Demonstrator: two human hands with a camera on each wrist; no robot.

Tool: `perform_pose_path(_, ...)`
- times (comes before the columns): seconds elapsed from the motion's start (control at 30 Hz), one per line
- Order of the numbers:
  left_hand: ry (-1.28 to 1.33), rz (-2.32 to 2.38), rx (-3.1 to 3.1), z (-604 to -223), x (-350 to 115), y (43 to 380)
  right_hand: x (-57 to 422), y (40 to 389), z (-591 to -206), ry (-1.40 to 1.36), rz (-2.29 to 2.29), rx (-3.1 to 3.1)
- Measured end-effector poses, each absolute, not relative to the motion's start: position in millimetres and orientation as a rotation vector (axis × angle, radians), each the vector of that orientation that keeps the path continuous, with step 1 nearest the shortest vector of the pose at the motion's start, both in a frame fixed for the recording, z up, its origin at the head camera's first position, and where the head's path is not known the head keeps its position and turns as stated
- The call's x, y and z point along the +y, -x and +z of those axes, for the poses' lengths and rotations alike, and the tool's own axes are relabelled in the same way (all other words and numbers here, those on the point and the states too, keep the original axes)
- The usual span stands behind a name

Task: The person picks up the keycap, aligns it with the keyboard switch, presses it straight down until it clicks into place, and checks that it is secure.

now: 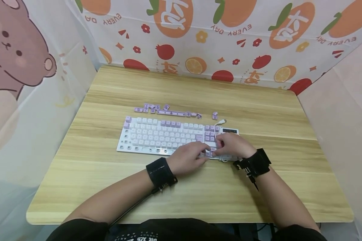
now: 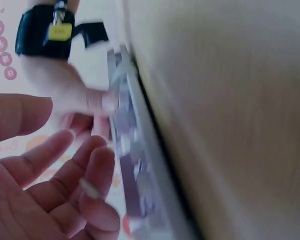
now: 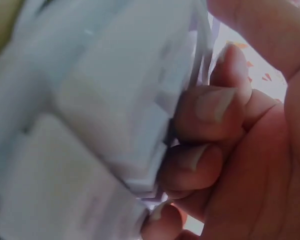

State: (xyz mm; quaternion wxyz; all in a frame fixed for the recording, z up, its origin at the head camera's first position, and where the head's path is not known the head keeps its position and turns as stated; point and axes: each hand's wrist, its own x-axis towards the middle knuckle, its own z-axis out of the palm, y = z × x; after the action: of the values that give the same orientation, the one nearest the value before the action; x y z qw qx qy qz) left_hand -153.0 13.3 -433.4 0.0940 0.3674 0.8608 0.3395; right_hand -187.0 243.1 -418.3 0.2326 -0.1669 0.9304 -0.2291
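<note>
A white and lilac keyboard (image 1: 157, 134) lies on the table, with a white cable (image 1: 215, 130) across its right part. Several key positions along its left and bottom edges have no keycaps. My left hand (image 1: 188, 157) is over the lower right keys, its fingers loosely bent; in the left wrist view that hand (image 2: 50, 175) has nothing plainly held. At the keyboard's right end, my right hand (image 1: 233, 145) touches the keys beside the cable. Close up in the right wrist view, bent fingers (image 3: 205, 115) rest against white keycaps (image 3: 125, 90); blur hides whether they pinch anything.
Loose lilac keycaps (image 1: 146, 107) lie behind the keyboard, among them a long spacebar (image 1: 171, 113). A smaller pair of keycaps (image 1: 215, 115) sits farther right, near the cable's plug (image 1: 221, 122). A printed curtain (image 1: 181, 43) hangs along the back edge of the wooden table (image 1: 138, 194).
</note>
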Motion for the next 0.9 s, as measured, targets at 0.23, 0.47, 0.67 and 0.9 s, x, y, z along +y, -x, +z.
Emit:
perform_pose_path(0.23, -1.243, 0.901, 2.866, -433, 0, 169, 244, 183, -420, 0.478, -0.648, 2.594)
perform_pose_path(0.47, -1.23, 0.706, 2.915, -437, -8, 176, 243, 185, -416, 0.485, -0.638, 2.557)
perform_pose_path(0.67, -1.28, 0.536, 2.933, -441, -7, 176, 240, 197, -408, 0.544, -0.634, 2.546)
perform_pose_path(0.9, -1.289, 0.567, 2.949, -442, -8, 175, 236, 232, -397, 0.464, -0.659, 2.711)
